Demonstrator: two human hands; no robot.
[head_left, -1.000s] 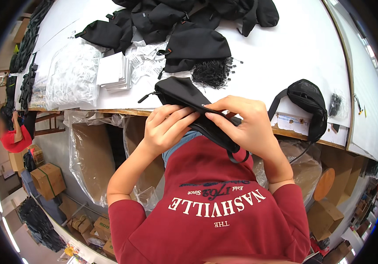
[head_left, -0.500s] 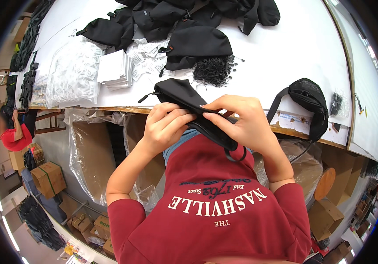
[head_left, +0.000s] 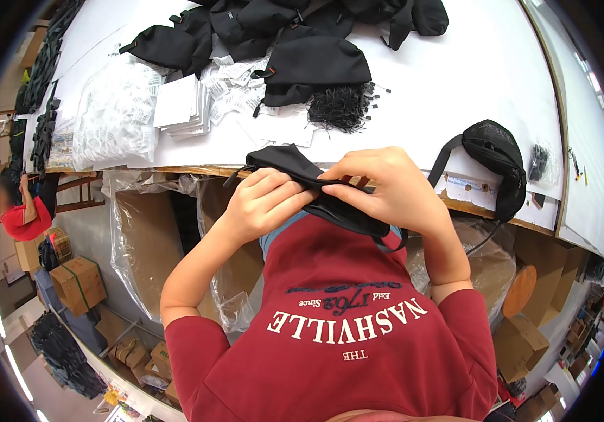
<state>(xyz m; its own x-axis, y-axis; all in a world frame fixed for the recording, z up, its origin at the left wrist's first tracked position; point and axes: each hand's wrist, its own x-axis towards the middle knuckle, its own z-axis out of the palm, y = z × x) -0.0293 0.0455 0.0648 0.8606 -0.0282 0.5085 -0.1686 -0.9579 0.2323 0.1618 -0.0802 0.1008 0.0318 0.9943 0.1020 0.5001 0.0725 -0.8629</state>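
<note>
Fingers: left hand (head_left: 266,204) clamped on the black fabric pouch (head_left: 288,160); right hand's (head_left: 395,186) thumb and forefinger pinching its edge.
Pouch position: centre of the frame.
White tabletop (head_left: 449,84): black bags (head_left: 266,21) heaped at upper centre, 1 black strapped bag (head_left: 493,163) at right.

Pouch (head_left: 284,159) in my fingers (head_left: 274,188): matt, smooth black cloth | my shirt (head_left: 344,380): matt red cloth | counter (head_left: 456,84): smooth white, edged in wood | card stack (head_left: 177,102): smooth white paper | bag (head_left: 113,116): glossy clear plastic | strapped box (head_left: 70,285): matt brown cardboard
</note>
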